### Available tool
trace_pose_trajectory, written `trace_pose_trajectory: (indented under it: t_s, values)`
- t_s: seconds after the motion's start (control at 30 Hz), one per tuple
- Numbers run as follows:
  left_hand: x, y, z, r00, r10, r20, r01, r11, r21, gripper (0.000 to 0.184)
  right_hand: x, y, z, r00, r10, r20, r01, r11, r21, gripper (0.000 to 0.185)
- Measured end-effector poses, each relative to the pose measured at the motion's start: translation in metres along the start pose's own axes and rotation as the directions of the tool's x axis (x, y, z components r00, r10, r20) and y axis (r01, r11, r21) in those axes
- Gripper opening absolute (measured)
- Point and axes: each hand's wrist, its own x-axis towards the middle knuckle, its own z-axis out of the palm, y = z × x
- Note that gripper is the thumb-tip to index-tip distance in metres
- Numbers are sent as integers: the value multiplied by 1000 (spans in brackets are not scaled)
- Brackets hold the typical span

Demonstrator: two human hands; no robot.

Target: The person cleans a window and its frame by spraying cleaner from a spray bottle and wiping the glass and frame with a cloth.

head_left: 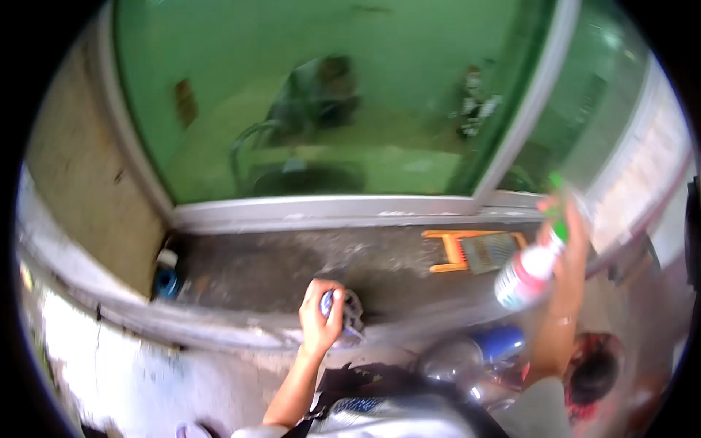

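Note:
My right hand (573, 230) is wrapped round a white and pink spray bottle (524, 277) with a green nozzle, held tilted in front of the window's right frame; it is blurred. Low in the middle, my left hand (321, 310) is closed round a bunched, dark patterned cloth (352, 310) at the front edge of the grey ledge (263, 270). A bluish-white part of what it holds shows between the fingers. Behind the ledge stands a large green-tinted glass pane (409, 87) with reflections on it.
An orange-framed object (454, 252) with a grey panel lies on the ledge at the right. A blue roll or container (166, 282) stands at the left end. Below right are a blue item (500, 342) and a red and black object (595, 372).

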Motion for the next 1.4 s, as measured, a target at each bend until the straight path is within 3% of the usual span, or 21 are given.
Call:
trace_pose_trajectory:
  t_s: [0.07, 0.13, 0.3, 0.53, 0.67, 0.8, 0.87, 0.93, 1.07, 1.17, 1.27, 1.4]
  values:
    - [-4, -4, -11, 991, -130, -14, 128, 989, -70, 11, -26, 24, -15, 998, 54, 24, -55, 998, 41, 32]
    - [-5, 5, -22, 942, -335, -32, 315, 912, -265, 17, -52, 53, -27, 995, 29, 96, -33, 999, 43, 33]
    - [-10, 6, -41, 915, -383, -130, 334, 896, -292, 24, -119, 88, -28, 980, 177, 89, -184, 980, 78, 31]
    - [-21, -1, -35, 900, -435, -37, 399, 854, -335, 28, -155, 100, -23, 927, 360, -106, -351, 931, 94, 32]
    - [-19, -5, -31, 881, -473, -21, 419, 799, -431, 32, -159, 95, -13, 935, 343, -95, -337, 939, 68, 33]
    - [-11, 1, -24, 899, -438, -17, 391, 819, -420, 39, -161, 96, -13, 940, 337, -57, -334, 941, 56, 38]
    - [-11, 5, -20, 919, -389, -61, 355, 886, -297, 41, -161, 95, -17, 932, 361, -38, -355, 929, 102, 38]
    - [-13, 3, -19, 887, -455, -76, 413, 857, -310, 43, -158, 92, -18, 930, 368, -16, -367, 928, 64, 37]
    - [-14, 8, -7, 858, -501, -111, 432, 823, -370, 45, -147, 86, -47, 940, 336, -54, -330, 939, 99, 35]
    - [-14, 20, 2, 863, -495, -97, 433, 825, -363, 43, -129, 83, -80, 968, 199, -152, -178, 974, 140, 36]
    - [-18, 28, 11, 861, -500, -92, 432, 814, -388, 42, -92, 69, -119, 929, 32, -369, -12, 998, 54, 40]
    - [-24, 35, 28, 843, -528, -101, 456, 801, -387, 42, -26, 65, -171, 852, -143, -504, 89, 988, -130, 44]
